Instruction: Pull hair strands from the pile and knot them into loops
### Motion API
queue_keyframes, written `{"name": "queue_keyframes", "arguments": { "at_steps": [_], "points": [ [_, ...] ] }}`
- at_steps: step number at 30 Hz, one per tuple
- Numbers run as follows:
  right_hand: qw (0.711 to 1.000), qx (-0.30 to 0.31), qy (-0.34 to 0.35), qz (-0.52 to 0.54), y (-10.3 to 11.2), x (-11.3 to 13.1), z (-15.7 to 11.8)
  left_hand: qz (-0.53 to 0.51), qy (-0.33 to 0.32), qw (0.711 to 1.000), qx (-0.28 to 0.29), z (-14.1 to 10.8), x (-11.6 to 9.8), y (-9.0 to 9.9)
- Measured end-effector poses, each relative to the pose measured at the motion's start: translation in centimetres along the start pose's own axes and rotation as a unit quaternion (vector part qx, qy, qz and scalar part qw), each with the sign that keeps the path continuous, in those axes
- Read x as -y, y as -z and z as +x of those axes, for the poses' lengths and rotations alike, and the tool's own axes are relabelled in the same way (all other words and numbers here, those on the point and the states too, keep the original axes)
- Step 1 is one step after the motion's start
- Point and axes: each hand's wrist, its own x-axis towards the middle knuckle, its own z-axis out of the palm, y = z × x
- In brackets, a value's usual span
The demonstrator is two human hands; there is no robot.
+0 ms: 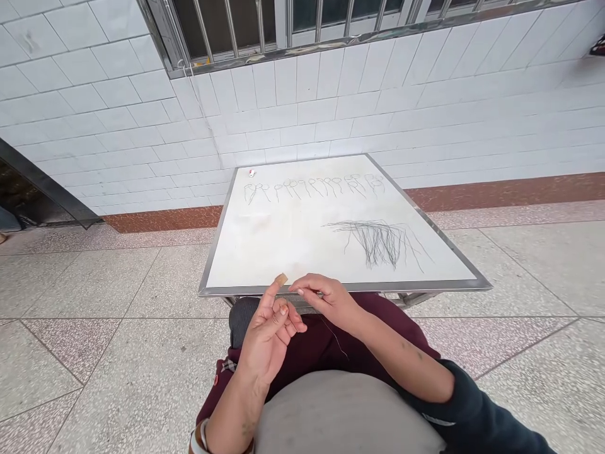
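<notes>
My left hand (271, 334) is held palm up over my lap, thumb pressed to the curled fingers and the index finger pointing up. A tan wrap (282, 279) covers that index fingertip. A thin strand (338, 343), wire or thread, trails to the right below the hands; it seems to come from the left pinch. My right hand (333, 304) has its thumb and index finger close together beside the left index tip. What is between them is too small to make out. On the white table ahead lie a dark pile of thin strands (382, 243) and a row of looped strands (312, 186).
The white table (274, 246) has a grey metal rim and stands against a white tiled wall (321, 120). A small red-and-white item (252, 173) sits at its far left corner. Above is a barred window (302, 25). Speckled floor tiles (165, 366) surround me.
</notes>
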Motion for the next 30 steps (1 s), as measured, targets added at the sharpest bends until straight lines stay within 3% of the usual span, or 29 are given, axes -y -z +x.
{"name": "queue_keyframes", "arguments": {
  "at_steps": [5, 10, 15, 26, 30],
  "points": [
    [0.998, 0.0, 0.027, -0.056, 0.9, 0.3, 0.1, 0.014, 0.026, 1.0, -0.01, -0.5, -0.4, 0.4],
    [0.985, 0.023, 0.112, -0.133, 1.5, 0.4, -0.2, 0.097, 0.061, 0.993, -0.011, -1.3, -1.1, 1.2],
    [0.975, 0.044, 0.146, -0.16, 1.5, 0.9, -0.6, 0.168, 0.093, 0.981, -0.013, -2.3, -2.0, 1.3],
    [0.969, 0.059, 0.142, -0.193, 1.1, 1.3, -0.8, 0.298, 0.05, 0.953, 0.001, -3.5, -2.8, 2.0],
    [0.971, 0.041, 0.127, -0.2, 1.3, 1.4, -0.7, 0.29, 0.054, 0.955, -0.012, -4.0, -2.9, 2.5]
  ]
}}
